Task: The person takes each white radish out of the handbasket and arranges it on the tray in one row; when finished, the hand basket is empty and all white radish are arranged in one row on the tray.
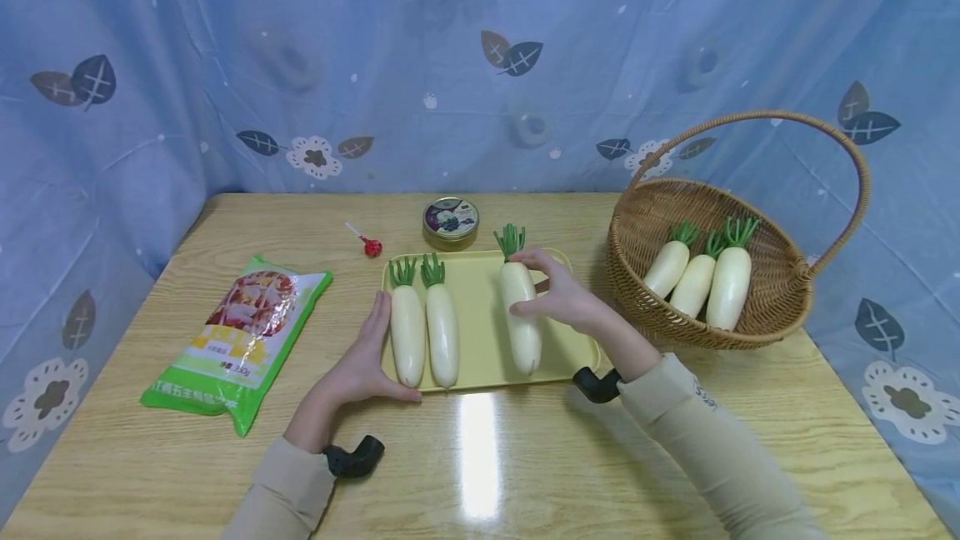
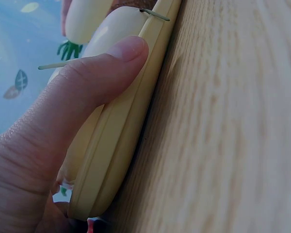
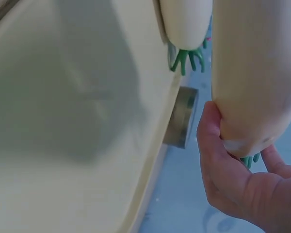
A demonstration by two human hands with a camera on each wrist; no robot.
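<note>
My right hand (image 1: 558, 294) grips a white radish (image 1: 521, 332) by its upper part, thumb on one side and fingers on the other. It hangs over the right half of the yellow tray (image 1: 480, 307), leafy end away from me. In the right wrist view the radish (image 3: 257, 63) appears raised above the tray floor. My left hand (image 1: 367, 357) holds the tray's near left corner, the thumb on the front rim and the fingers along the left side. Beside it, two white radishes, the left one (image 1: 407, 336) and its neighbour (image 1: 442, 336), lie parallel in the tray.
A wicker basket (image 1: 630, 273) with a tall handle stands tilted at the right, holding three radishes (image 1: 729, 286). A round tin (image 1: 450, 222) sits behind the tray. To the left lie a red lollipop (image 1: 371, 247) and a green-edged food bag (image 1: 240, 340).
</note>
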